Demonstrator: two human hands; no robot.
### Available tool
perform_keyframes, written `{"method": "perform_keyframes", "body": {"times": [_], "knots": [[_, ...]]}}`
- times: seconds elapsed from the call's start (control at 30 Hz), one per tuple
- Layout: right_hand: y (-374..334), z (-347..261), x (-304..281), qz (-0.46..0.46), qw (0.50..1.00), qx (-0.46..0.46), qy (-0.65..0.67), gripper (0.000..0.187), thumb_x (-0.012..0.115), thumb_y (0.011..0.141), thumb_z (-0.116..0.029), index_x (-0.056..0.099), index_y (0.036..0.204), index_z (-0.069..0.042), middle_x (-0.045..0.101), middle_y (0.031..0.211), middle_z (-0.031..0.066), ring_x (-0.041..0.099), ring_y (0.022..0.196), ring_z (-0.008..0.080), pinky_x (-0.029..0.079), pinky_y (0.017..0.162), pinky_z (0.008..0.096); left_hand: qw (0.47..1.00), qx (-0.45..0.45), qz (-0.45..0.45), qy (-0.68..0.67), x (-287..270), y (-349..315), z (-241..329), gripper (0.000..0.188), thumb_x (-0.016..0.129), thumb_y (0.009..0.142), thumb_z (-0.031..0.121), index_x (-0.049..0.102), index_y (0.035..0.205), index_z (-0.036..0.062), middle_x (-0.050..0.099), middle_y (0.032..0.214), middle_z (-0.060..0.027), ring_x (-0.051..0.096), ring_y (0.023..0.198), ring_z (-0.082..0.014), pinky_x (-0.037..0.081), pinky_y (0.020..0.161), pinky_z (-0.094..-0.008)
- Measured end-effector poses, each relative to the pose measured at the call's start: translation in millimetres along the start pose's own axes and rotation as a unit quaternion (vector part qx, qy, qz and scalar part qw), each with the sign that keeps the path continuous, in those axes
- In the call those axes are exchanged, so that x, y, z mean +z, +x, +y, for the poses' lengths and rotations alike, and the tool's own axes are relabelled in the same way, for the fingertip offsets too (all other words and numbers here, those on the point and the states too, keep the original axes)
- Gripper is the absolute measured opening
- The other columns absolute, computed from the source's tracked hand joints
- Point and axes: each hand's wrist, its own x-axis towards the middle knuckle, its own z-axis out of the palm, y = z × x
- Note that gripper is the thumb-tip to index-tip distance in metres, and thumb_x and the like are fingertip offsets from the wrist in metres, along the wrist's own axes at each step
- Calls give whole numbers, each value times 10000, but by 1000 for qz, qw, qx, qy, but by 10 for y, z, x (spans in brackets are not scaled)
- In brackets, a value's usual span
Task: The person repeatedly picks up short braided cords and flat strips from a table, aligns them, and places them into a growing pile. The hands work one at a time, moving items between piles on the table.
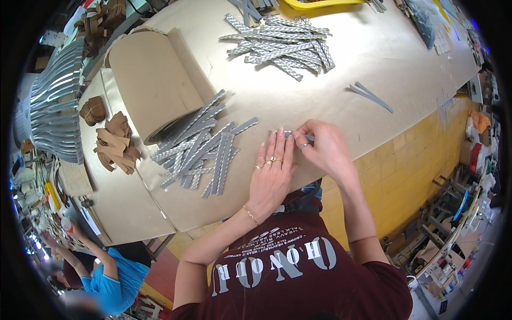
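Hands on grey strip, table edge

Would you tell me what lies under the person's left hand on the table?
The left hand lies flat on the tan table sheet, its fingertips pressing a grey patterned strip that the right hand pinches. Most of the strip is covered.

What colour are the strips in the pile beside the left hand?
The strips are silver-grey with a pale woven-looking pattern, best seen in the head view, left of the left hand.
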Motion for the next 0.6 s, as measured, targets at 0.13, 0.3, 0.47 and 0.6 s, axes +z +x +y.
{"method": "perform_keyframes", "body": {"times": [0.13, 0.3, 0.47, 0.6], "knots": [[-25, 16, -22, 10, 1000, -17, 13, 197, 677, 907, -156, 682, 882, 39, 677, 731, 183, 676, 677, 301, 531, 659, 387, 999, 4, -5, -50, 8, 23, -29, 735, 670, 902, 249, 352, 1498, -42, 304, 1587, -236, 286, 1485, -365, 240, 1203, -500], [-42, 136, -240, -65, 995, 18, 79, 223, 691, 898, -179, 681, 875, 43, 671, 728, 186, 636, 642, 305, 504, 631, 389, 999, 1, 1, -38, 1, 34, 2, 617, 657, 907, 230, 435, 1410, -51, 323, 1569, -256, 318, 1466, -372, 251, 1200, -502], [-31, 186, -272, -65, 991, 32, 111, 214, 683, 896, -157, 684, 898, 57, 676, 732, 187, 634, 638, 295, 503, 635, 384, 1000, -3, -1, -25, -24, 45, 29, 578, 642, 916, 231, 455, 1384, -52, 328, 1569, -252, 330, 1460, -372, 254, 1199, -502], [-19, 171, -236, -43, 993, 26, 103, 196, 672, 890, -142, 690, 884, 53, 697, 763, 185, 669, 681, 306, 519, 666, 395, 1000, -3, 1, -11, -36, 57, 42, 619, 626, 928, 236, 418, 1431, -59, 337, 1567, -245, 328, 1465, -361, 249, 1204, -493]]}}
